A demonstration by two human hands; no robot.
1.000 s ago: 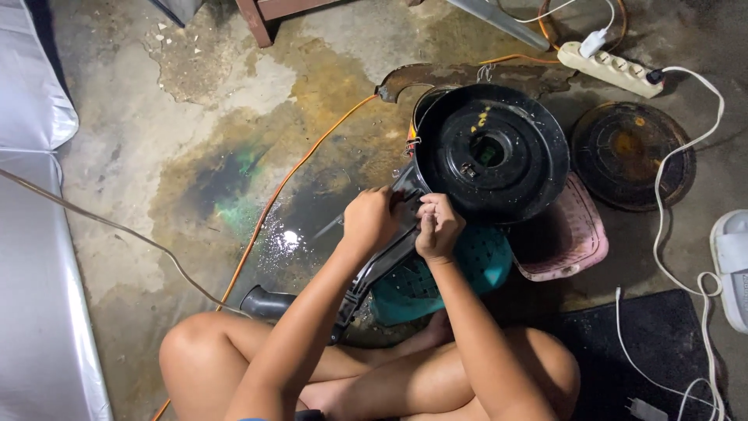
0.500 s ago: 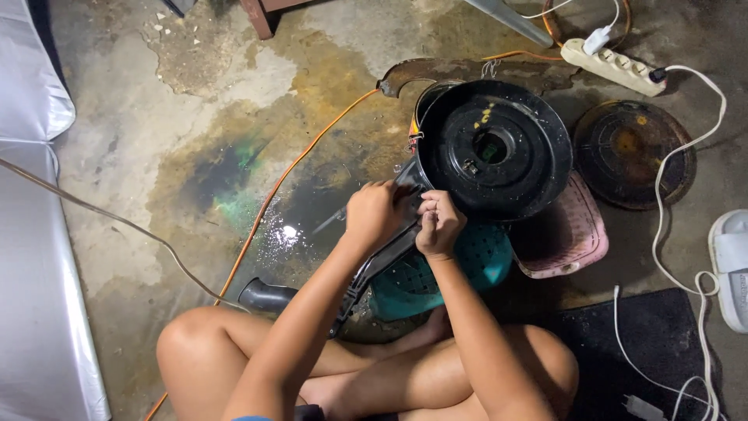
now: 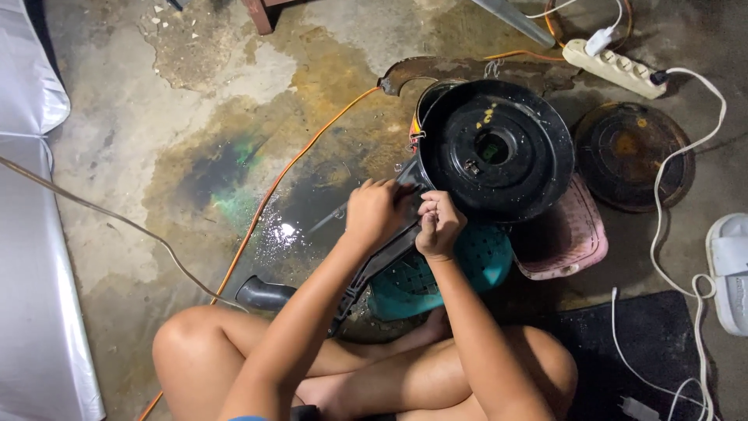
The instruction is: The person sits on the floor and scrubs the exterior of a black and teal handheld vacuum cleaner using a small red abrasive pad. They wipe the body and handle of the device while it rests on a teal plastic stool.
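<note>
I sit cross-legged on a stained concrete floor. A round black appliance body (image 3: 499, 148) lies on its side in front of me, its underside with a central hole facing up. My left hand (image 3: 376, 212) and my right hand (image 3: 439, 224) are pressed together at its lower left rim, fingers closed on a small part there that I cannot make out. A black curved bar (image 3: 374, 269) runs from under my hands down toward my knee. Beneath it sits a teal perforated basket (image 3: 483, 261).
A pink basket (image 3: 573, 238) lies right of the teal one. A dark round lid (image 3: 635, 152) rests further right. A white power strip (image 3: 615, 66) with cables lies at top right, an orange cable (image 3: 273, 187) crosses the floor, and a white sandal (image 3: 731, 269) sits at the right edge.
My hands stay at the same spot on the rim, with only slight finger shifts. The view has shifted a little.
</note>
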